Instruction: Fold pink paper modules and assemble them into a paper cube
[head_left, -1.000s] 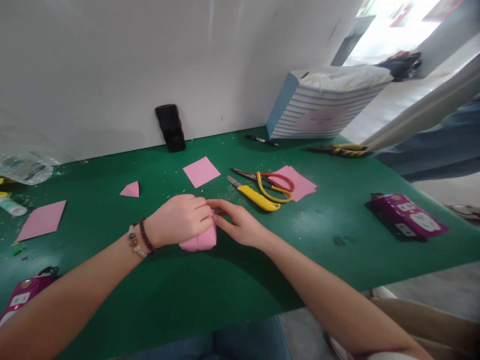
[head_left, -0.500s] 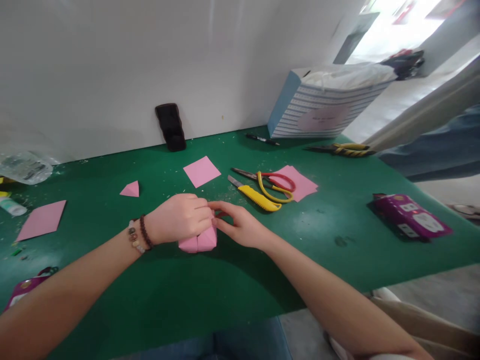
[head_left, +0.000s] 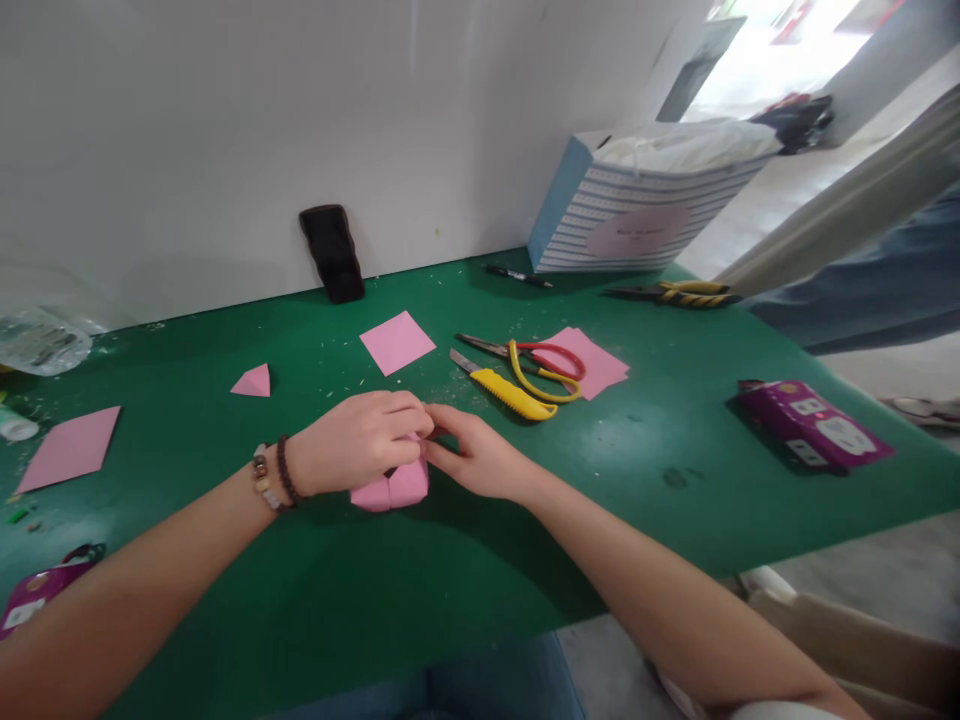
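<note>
A folded pink paper piece, boxy in shape, sits between my hands over the green table. My left hand is closed over its top and far side, covering much of it. At its right edge my right hand pinches the paper between thumb and fingers. The fingertips of both hands meet there, and the fold under them is hidden. Just beyond lies a flat pink paper square. A small folded pink paper rests to the left.
Right of centre lie a yellow utility knife, red-and-yellow-handled scissors and pink sheets. A phone leans on the wall. A pen, pliers, striped paper bag and purple packet are farther right.
The view has shifted slightly, so the table items appear a little farther left. Both hands stay on the folded paper, with only slight finger movement.
</note>
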